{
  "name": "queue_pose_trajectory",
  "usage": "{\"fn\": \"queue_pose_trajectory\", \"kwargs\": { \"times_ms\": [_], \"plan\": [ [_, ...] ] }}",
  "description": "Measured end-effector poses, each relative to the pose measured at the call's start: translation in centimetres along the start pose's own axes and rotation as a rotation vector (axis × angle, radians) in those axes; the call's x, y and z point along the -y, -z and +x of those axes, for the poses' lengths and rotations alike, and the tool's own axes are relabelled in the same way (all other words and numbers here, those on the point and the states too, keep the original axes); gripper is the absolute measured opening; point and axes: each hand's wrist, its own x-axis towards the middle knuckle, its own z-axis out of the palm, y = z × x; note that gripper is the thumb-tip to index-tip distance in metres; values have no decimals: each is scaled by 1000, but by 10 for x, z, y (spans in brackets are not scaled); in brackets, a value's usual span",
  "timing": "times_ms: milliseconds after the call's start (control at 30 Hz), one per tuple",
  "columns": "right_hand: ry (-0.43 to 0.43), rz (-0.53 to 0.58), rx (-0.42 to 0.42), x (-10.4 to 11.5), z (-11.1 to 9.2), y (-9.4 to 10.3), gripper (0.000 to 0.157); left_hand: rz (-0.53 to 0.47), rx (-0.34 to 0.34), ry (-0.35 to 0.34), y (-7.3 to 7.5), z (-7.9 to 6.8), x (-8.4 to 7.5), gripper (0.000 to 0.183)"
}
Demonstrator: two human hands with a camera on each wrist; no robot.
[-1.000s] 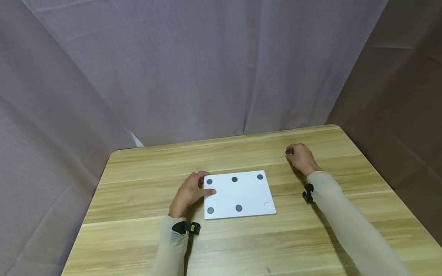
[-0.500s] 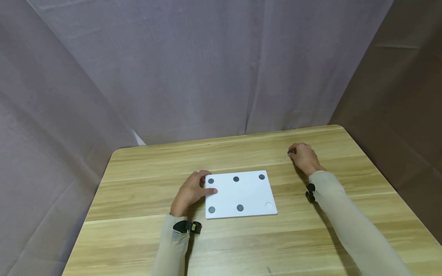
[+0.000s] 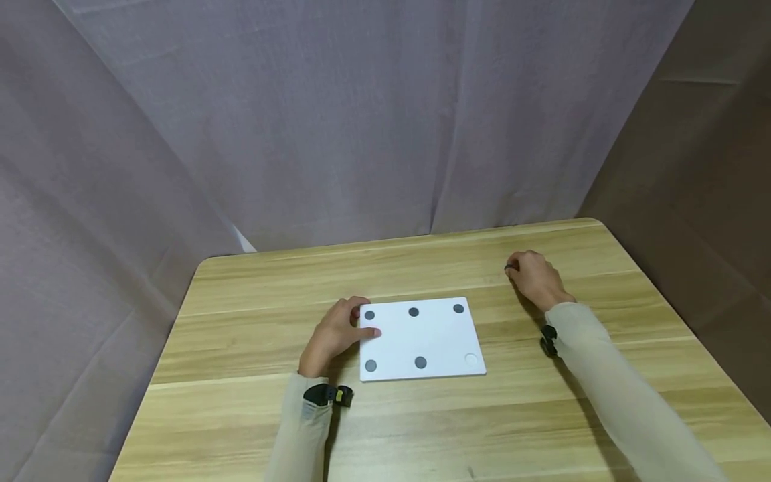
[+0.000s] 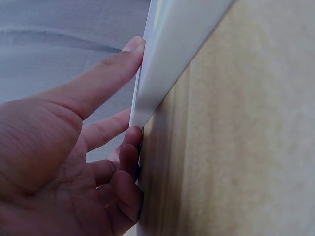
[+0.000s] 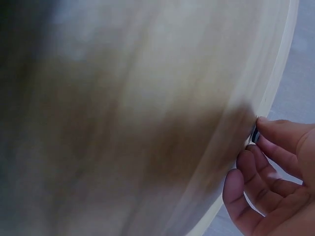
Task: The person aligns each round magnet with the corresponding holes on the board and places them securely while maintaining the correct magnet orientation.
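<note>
A flat white rectangular board point(image 3: 421, 338) lies on the wooden table. Several dark grey round discs point(image 3: 420, 362) are set in it, and a round white recess point(image 3: 471, 359) shows near its front right corner. My left hand point(image 3: 334, 329) grips the board's left side, thumb on the top face and fingers at the left edge; in the left wrist view the fingers point(image 4: 129, 160) curl beside that edge. Off to the right of the board, my right hand point(image 3: 536, 276) pinches a small dark disc point(image 5: 255, 134) between thumb and fingers, close to the tabletop. The fingers hide most of this disc.
The table point(image 3: 253, 348) has light wood grain and a rounded back edge. A grey cloth curtain point(image 3: 337, 120) hangs behind it and on the left, and a brown cloth point(image 3: 693, 187) on the right. Each wrist wears a black strap point(image 3: 549, 341).
The right hand has shifted slightly right, and less of the dark disc shows between its fingers. The left hand and board hold their place; the whole head view has drifted a little.
</note>
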Motion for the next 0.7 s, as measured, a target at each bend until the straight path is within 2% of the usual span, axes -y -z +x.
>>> {"fn": "queue_pose_trajectory", "kwargs": {
  "times_ms": [367, 700],
  "plan": [
    [19, -26, -6, 0, -9, -1, 23, 12, 1, 6, 0, 3, 0, 65],
    [41, -10, -63, 5, -23, -1, 26, 11, 3, 16, -3, 6, -3, 66]
  ]
}}
